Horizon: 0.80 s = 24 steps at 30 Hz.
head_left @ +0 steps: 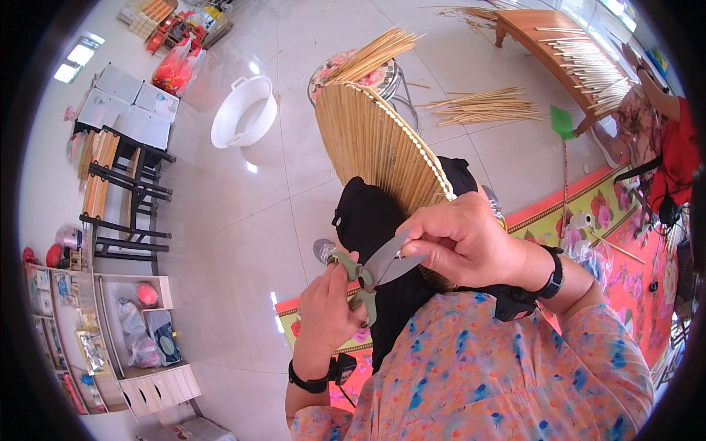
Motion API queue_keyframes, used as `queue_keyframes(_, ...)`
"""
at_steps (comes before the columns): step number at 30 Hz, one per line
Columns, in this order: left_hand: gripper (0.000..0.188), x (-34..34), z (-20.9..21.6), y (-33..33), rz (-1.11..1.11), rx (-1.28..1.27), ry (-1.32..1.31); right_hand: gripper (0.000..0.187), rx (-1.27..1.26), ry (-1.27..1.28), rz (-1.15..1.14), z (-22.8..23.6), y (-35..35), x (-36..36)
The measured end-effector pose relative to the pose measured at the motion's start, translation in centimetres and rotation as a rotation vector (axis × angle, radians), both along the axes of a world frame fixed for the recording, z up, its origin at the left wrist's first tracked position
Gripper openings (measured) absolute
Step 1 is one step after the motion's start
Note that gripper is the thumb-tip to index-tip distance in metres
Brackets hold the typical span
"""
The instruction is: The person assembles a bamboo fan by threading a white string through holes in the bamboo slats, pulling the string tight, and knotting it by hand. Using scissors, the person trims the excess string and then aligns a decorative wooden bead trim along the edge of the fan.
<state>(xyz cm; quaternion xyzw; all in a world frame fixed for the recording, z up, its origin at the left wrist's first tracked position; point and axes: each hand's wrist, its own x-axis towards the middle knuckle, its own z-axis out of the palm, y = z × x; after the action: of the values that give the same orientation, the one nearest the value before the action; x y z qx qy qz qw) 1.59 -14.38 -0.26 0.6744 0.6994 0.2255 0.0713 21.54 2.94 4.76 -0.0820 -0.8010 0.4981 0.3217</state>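
Left hand (327, 312) is raised with its fingers closed through the green handles of the scissors (379, 268), blades pointing up and right. Right hand (460, 239), just beside the blades, pinches the lower edge of the bamboo fan (375, 143), which spreads up and away from both hands.

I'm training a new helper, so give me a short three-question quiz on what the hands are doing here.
1. True or false: the left hand holds green-handled scissors.
2. The right hand grips: A) the white tub, B) the bamboo-strip fan, C) a broom.
3. What lies on the floor past the stool?

Key: 1 true; 2 B; 3 a bundle of bamboo sticks.
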Motion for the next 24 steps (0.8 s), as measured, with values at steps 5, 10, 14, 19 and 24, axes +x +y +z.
queue_keyframes(5, 0.061, -0.1, 0.1, 0.0, -0.017, 0.002, -0.018, 0.01, 0.014, -0.001, 0.007, 0.1, 0.0, 0.0)
queue_keyframes(10, 0.058, -0.1, 0.1, -0.3, -0.009, -0.086, -0.04, 0.01, 0.046, 0.002, -0.003, -0.2, 0.0, 0.0)
queue_keyframes(14, 0.059, -0.3, -0.1, -0.4, -0.009, -0.157, -0.061, 0.01, 0.062, -0.015, -0.011, -0.3, 0.1, 0.0)
queue_keyframes(19, 0.066, -0.4, 0.5, 0.0, 0.011, -0.082, 0.006, 0.009, 0.02, 0.023, 0.052, 0.1, 0.1, -0.1)
queue_keyframes(24, 0.07, -1.3, 0.1, -0.3, -0.007, -0.039, 0.07, 0.008, 0.078, 0.005, 0.062, -0.4, 0.2, -0.2)
